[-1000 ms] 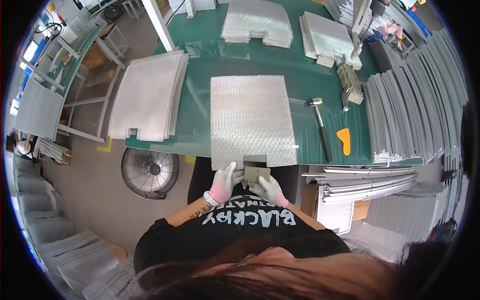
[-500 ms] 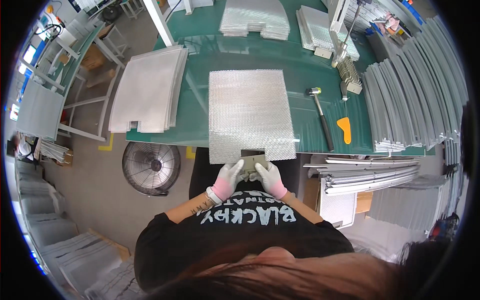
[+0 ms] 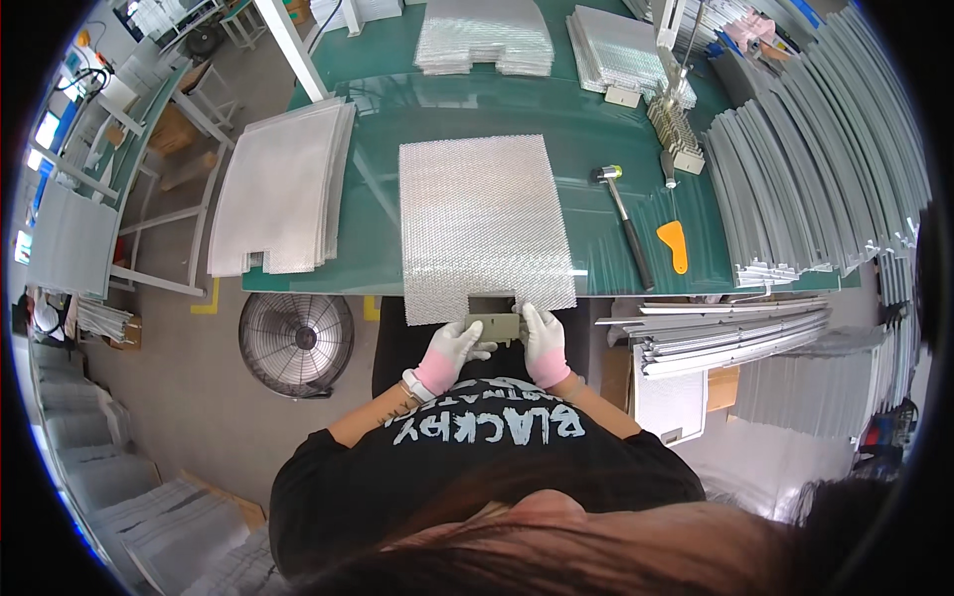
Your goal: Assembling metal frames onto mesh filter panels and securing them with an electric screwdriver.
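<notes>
A silvery metal mesh panel lies on the table, its notched near end reaching over the front edge toward me. My left hand, in a white glove with a pink cuff, is closed on a small grey-green metal plate, thumb on top and fingers beneath. The plate sits level, just in front of the notch. My right hand, gloved alike, pinches the panel's near edge to the right of the notch. Its fingertips are partly hidden, and whether they also touch the plate is unclear.
On the green table lie a mallet, an orange-handled tool and a row of small metal plates. Mesh panels are stacked at left, at the back and upright at right. A floor fan stands left.
My right hand has left the small plate and moved up to the panel's edge beside the notch. My left hand still holds the plate. The whole view has shifted slightly.
</notes>
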A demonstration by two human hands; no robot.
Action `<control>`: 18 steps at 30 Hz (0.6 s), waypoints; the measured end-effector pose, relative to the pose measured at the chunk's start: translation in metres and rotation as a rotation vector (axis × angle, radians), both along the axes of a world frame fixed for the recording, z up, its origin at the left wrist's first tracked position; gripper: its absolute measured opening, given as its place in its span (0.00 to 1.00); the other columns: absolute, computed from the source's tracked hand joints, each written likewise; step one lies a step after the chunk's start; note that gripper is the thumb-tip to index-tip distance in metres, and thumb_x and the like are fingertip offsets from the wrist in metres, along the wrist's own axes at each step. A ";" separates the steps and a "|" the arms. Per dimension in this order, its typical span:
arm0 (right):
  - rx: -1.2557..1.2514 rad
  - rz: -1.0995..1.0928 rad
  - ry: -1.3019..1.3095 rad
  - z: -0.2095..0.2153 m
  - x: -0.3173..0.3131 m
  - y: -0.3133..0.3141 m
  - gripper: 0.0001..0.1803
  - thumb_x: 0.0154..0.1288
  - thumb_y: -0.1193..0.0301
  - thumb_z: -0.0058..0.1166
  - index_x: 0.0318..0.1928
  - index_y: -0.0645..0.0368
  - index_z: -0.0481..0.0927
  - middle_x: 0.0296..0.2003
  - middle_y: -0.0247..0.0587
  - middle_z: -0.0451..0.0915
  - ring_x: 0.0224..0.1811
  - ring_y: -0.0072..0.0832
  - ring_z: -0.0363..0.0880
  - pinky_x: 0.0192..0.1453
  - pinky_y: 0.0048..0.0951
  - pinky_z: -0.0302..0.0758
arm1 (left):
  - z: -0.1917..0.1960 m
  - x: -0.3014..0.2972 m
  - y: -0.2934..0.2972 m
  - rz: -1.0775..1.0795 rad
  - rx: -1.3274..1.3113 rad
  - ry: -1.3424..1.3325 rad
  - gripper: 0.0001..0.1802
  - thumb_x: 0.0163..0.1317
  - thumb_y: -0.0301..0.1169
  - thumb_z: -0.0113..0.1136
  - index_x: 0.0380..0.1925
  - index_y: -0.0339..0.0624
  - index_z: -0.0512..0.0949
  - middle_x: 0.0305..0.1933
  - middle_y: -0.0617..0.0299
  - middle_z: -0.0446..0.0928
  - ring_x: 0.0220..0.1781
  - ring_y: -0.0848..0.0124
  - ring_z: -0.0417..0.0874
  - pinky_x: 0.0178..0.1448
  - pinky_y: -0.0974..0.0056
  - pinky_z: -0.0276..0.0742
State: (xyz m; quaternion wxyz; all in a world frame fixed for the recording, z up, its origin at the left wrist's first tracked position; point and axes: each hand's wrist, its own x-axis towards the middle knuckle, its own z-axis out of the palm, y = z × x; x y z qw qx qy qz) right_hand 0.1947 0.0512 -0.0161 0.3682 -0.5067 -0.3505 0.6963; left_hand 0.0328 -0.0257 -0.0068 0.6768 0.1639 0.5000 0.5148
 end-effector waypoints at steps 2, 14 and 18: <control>0.019 0.002 -0.021 0.000 -0.001 -0.001 0.16 0.73 0.62 0.53 0.39 0.64 0.82 0.28 0.32 0.80 0.29 0.16 0.76 0.37 0.20 0.74 | -0.005 -0.004 0.001 0.002 0.003 -0.045 0.22 0.74 0.40 0.50 0.55 0.29 0.70 0.47 0.55 0.79 0.42 0.69 0.84 0.45 0.69 0.82; 0.148 0.628 0.052 -0.026 0.002 -0.009 0.21 0.77 0.57 0.41 0.49 0.64 0.76 0.34 0.37 0.80 0.33 0.22 0.78 0.38 0.25 0.76 | 0.070 -0.073 0.061 -1.055 0.231 0.486 0.32 0.69 0.50 0.53 0.65 0.41 0.68 0.54 0.50 0.79 0.51 0.63 0.82 0.56 0.58 0.77; 0.265 0.161 -0.044 -0.006 -0.015 -0.013 0.21 0.78 0.60 0.34 0.35 0.62 0.75 0.24 0.35 0.77 0.26 0.26 0.76 0.27 0.28 0.72 | 0.076 -0.054 0.144 -0.706 0.997 1.757 0.36 0.59 0.51 0.61 0.65 0.51 0.69 0.67 0.44 0.68 0.70 0.52 0.66 0.71 0.44 0.60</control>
